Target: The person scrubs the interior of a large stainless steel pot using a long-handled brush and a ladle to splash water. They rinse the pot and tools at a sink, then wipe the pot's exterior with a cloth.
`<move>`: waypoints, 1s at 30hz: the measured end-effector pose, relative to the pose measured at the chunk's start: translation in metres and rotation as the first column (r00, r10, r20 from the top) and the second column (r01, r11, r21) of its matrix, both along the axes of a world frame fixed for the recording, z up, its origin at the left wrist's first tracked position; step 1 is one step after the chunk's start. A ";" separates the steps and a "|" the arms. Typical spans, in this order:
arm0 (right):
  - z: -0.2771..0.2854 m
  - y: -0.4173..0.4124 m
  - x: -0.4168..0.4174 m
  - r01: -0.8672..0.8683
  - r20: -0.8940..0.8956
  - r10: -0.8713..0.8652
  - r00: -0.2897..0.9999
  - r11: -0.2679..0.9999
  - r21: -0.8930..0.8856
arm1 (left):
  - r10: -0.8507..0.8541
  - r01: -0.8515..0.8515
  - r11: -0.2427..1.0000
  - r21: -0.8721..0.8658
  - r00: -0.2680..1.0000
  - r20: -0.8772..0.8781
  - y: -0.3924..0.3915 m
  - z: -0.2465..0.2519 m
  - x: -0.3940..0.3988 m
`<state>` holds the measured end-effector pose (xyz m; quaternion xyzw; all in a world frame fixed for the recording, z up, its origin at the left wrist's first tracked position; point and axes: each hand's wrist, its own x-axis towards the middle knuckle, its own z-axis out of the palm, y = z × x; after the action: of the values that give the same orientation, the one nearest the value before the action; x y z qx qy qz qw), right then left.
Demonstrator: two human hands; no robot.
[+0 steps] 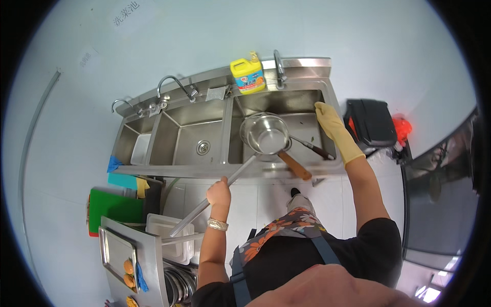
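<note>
My bare left hand [219, 193] grips a long metal handle [199, 215] that slants from lower left up to the cookware over the right sink basin. There a round steel pot [267, 134] shows its open mouth, overlapping another round steel vessel; a brown wooden handle [294, 165] juts over the front rim. Which vessel the long handle joins is unclear. A utensil with a dark handle [321, 152] leans across the right basin [303, 124]. In a yellow rubber glove, my right hand [326, 115] is at that basin's right side, fingers curled; whether it holds anything is hidden.
A yellow detergent jug [248, 76] stands behind the basins near a faucet [279, 69]. To the right sits a black bin [370, 121]. At lower left, a steel table [147, 257] carries a metal tray [117, 245] and buns [129, 273]; white plastic crates [168, 226] are beside it.
</note>
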<state>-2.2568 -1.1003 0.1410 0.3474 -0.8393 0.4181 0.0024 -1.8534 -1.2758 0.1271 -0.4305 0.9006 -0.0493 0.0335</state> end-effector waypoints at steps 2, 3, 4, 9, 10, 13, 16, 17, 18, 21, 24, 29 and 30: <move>-0.001 -0.048 -0.042 -0.037 -0.083 0.045 0.996 0.995 0.096 | -0.010 0.010 1.000 -0.010 0.998 0.064 0.001 -0.004 -0.024; -0.010 -0.074 -0.060 -0.052 -0.124 0.069 0.990 0.990 0.134 | -0.013 0.016 1.000 -0.022 0.995 0.104 0.001 -0.002 -0.034; -0.025 -0.098 -0.081 -0.058 -0.167 0.088 0.982 0.983 0.177 | 0.001 0.000 1.000 -0.010 0.992 0.125 0.002 0.000 -0.046; -0.063 -0.217 -0.172 -0.178 -0.304 0.239 0.922 0.960 0.217 | 0.066 -0.077 0.995 0.057 0.982 0.176 0.004 0.003 -0.087; -0.058 -0.242 -0.169 -0.233 -0.245 0.293 0.924 0.941 0.245 | 0.100 -0.115 0.991 0.071 0.978 0.185 0.007 0.002 -0.089; -0.066 -0.253 -0.204 -0.195 -0.211 0.305 0.929 0.886 0.420 | 0.063 -0.073 0.996 0.049 0.981 0.182 0.006 0.000 -0.114; -0.075 -0.253 -0.209 -0.171 -0.028 0.199 0.980 0.898 0.404 | 0.078 -0.087 0.995 0.040 0.979 0.186 -0.001 0.002 -0.129; -0.083 -0.248 -0.204 -0.120 -0.062 0.164 0.984 0.887 0.446 | 0.077 -0.087 0.995 0.044 0.979 0.187 -0.004 0.002 -0.135; -0.089 -0.242 -0.197 -0.070 -0.103 0.137 0.985 0.870 0.489 | 0.081 -0.091 0.994 0.052 0.980 0.184 -0.004 0.000 -0.140; -0.123 -0.189 -0.191 -0.125 -0.223 0.346 0.911 0.748 0.652 | 0.058 -0.070 0.995 0.064 0.984 0.168 -0.012 -0.003 -0.152; -0.142 -0.138 -0.179 -0.192 -0.235 0.322 0.917 0.874 0.447 | 0.033 -0.050 0.994 0.093 0.985 0.172 -0.019 -0.010 -0.159; -0.076 -0.056 -0.082 -0.053 0.617 -0.045 0.785 0.989 0.139 | 0.012 -0.036 0.989 0.146 0.986 0.165 -0.023 -0.022 -0.167; -0.091 -0.044 -0.072 -0.027 0.733 -0.004 0.680 0.999 0.030 | 0.003 -0.025 0.984 0.176 0.992 0.124 -0.024 -0.027 -0.167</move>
<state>-2.3284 -1.1438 0.0505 0.1564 -0.7758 0.5061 -0.3428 -2.0206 -1.3001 0.1005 -0.4284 0.8945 0.0047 0.1276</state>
